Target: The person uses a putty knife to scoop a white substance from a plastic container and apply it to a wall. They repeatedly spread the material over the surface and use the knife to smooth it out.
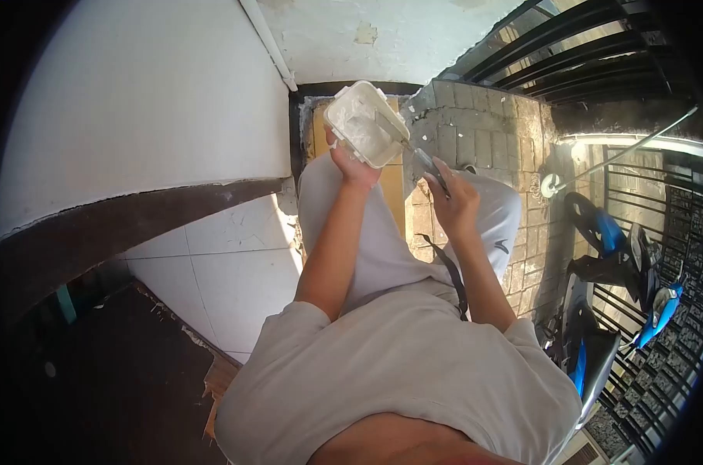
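My left hand (357,168) supports a white plastic food container (337,116) from below, its fingers curled around the near side. Inside the tub lies white paste (364,130), smeared over the bottom and walls. In my right hand (457,200) is a putty knife (426,163), gripped by its greyish handle. Its narrow end reaches the right rim of the container, and the blade is hard to make out there. Both hands are above my knees, in front of the wall corner.
White walls (158,101) rise to the left and ahead, with a pipe (268,43) in the corner. Yellowish tiles (394,190) lie beneath the container. Paving bricks (475,128) spread to the right, where a blue and black motorbike (599,310) stands by a black metal fence (576,43).
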Demonstrator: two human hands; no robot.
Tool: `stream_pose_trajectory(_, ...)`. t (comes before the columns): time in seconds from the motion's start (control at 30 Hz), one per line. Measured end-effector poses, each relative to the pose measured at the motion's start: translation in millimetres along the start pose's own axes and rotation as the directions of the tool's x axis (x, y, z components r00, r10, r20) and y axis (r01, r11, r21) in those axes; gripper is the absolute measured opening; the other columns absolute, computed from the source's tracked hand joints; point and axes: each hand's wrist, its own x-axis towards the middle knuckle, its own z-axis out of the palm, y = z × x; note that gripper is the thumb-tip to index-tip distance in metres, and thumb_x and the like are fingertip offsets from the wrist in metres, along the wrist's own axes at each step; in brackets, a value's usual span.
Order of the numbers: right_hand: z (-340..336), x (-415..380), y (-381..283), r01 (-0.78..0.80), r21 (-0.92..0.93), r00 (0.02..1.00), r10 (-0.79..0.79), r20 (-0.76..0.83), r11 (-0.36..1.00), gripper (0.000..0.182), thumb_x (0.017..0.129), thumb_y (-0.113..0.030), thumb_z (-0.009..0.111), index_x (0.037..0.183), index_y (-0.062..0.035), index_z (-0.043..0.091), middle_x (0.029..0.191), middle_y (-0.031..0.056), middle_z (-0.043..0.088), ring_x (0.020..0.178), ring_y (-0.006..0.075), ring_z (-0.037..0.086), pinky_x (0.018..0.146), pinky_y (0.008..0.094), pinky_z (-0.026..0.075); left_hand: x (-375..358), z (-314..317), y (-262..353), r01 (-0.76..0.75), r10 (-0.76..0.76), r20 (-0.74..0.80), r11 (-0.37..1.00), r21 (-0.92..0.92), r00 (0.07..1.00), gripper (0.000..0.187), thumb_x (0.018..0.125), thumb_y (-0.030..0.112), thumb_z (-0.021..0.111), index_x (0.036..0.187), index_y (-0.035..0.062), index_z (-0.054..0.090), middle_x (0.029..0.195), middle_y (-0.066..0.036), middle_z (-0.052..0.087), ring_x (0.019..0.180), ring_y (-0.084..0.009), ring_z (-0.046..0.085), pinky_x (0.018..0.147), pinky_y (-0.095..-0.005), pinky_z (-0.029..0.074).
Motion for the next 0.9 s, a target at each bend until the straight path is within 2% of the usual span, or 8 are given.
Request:
stream_pose_trajectory(0.07, 3, -8, -6, -0.051, 0.067, 0.999, 0.052, -0.003, 0.996, 0.034, 0.089, -0.007, 0.079, 0.121, -0.0013, 0.071, 0.089, 0.0173, 0.074, 0.067, 0.0221, 0.07, 0.06, 0.0312, 0.055, -3, 0, 2, 0.035, -0.035, -0.015, 0.999, 0.012, 0.999, 0.084, 0.091, 0.076, 0.042, 0.157, 0.0237, 0.038, 0.159, -0.009, 0.042, 0.144, -0.033, 0.043, 0.118, -0.0551, 0.037)
stream_pose_trajectory(0.17, 6, -18, -7, -0.052, 0.188, 0.996, 0.065, -0.064, 0.981, 0.033, 0.09, -0.009, 0.079, 0.12, -0.0013, 0.072, 0.079, 0.0123, 0.071, 0.06, 0.0155, 0.062, 0.057, 0.0274, 0.049, -2, 0, -12, 0.077, -0.078, -0.02, 0.996, -0.034, 0.997, 0.084, 0.091, 0.075, 0.042, 0.157, 0.0225, 0.039, 0.158, -0.008, 0.043, 0.144, -0.0328, 0.043, 0.117, -0.0547, 0.037)
stream_pose_trajectory(0.37, 9, -15, -35, -0.499, 0.421, 0.866, 0.459, 0.199, 0.758, 0.03, 0.097, -0.018, 0.073, 0.117, 0.0032, 0.071, 0.076, 0.0072, 0.07, 0.066, 0.0086, 0.062, 0.058, 0.0239, 0.048, -3, -5, -1, 0.06, -0.06, 0.0, 0.998, -0.009, 0.998, 0.086, 0.09, 0.076, 0.043, 0.156, 0.0213, 0.04, 0.157, -0.008, 0.044, 0.142, -0.0323, 0.045, 0.115, -0.0538, 0.04)
stream_pose_trajectory(0.47, -5, -11, -29, -0.584, 0.536, 0.797, 0.556, 0.236, 0.61, 0.028, 0.097, -0.018, 0.073, 0.115, 0.0032, 0.072, 0.076, 0.0073, 0.071, 0.066, 0.009, 0.063, 0.059, 0.024, 0.048, 0, -7, -9, 0.055, -0.055, 0.011, 0.998, -0.01, 0.998, 0.085, 0.089, 0.076, 0.044, 0.155, 0.0222, 0.042, 0.154, -0.007, 0.047, 0.139, -0.032, 0.048, 0.113, -0.0536, 0.042)
stream_pose_trajectory(0.57, -11, -7, -2, -0.242, 0.306, 0.968, 0.25, 0.012, 0.921, 0.026, 0.097, -0.016, 0.073, 0.115, 0.0027, 0.072, 0.076, 0.0083, 0.071, 0.063, 0.0096, 0.061, 0.057, 0.0266, 0.049, 3, -2, -8, 0.033, -0.032, 0.014, 0.999, -0.035, 0.999, 0.083, 0.089, 0.074, 0.045, 0.154, 0.0222, 0.043, 0.152, -0.007, 0.049, 0.138, -0.0319, 0.05, 0.112, -0.0536, 0.043)
stream_pose_trajectory(0.6, -12, 2, 7, -0.04, 0.274, 0.993, 0.068, -0.093, 0.961, 0.027, 0.091, -0.011, 0.077, 0.116, -0.0002, 0.073, 0.075, 0.0135, 0.07, 0.055, 0.0175, 0.061, 0.052, 0.0327, 0.047, 6, 5, -11, -0.003, 0.003, -0.003, 0.999, -0.043, 1.0, 0.083, 0.09, 0.074, 0.045, 0.154, 0.022, 0.043, 0.151, -0.007, 0.05, 0.137, -0.0321, 0.051, 0.112, -0.0536, 0.043)
stream_pose_trajectory(0.7, -26, 19, 37, 0.118, 0.137, 0.992, -0.122, 0.016, 0.984, 0.032, 0.087, -0.008, 0.079, 0.118, -0.0023, 0.072, 0.074, 0.0127, 0.067, 0.054, 0.0253, 0.06, 0.051, 0.0373, 0.046, 6, 22, -28, -0.081, 0.078, -0.066, 0.996, -0.033, 0.995, 0.081, 0.09, 0.072, 0.044, 0.153, 0.0211, 0.044, 0.149, -0.008, 0.052, 0.135, -0.0327, 0.052, 0.111, -0.054, 0.044)
stream_pose_trajectory(0.9, -88, 69, 47, 0.016, 0.328, 0.955, -0.111, 0.274, 0.944, 0.031, 0.089, -0.012, 0.078, 0.118, -0.0018, 0.072, 0.074, 0.0139, 0.066, 0.058, 0.0299, 0.062, 0.053, 0.0374, 0.048, -17, 75, -36, -0.125, 0.128, -0.121, 0.992, 0.03, 0.984, 0.08, 0.093, 0.07, 0.041, 0.153, 0.0186, 0.044, 0.148, -0.012, 0.053, 0.133, -0.035, 0.053, 0.109, -0.0556, 0.045)
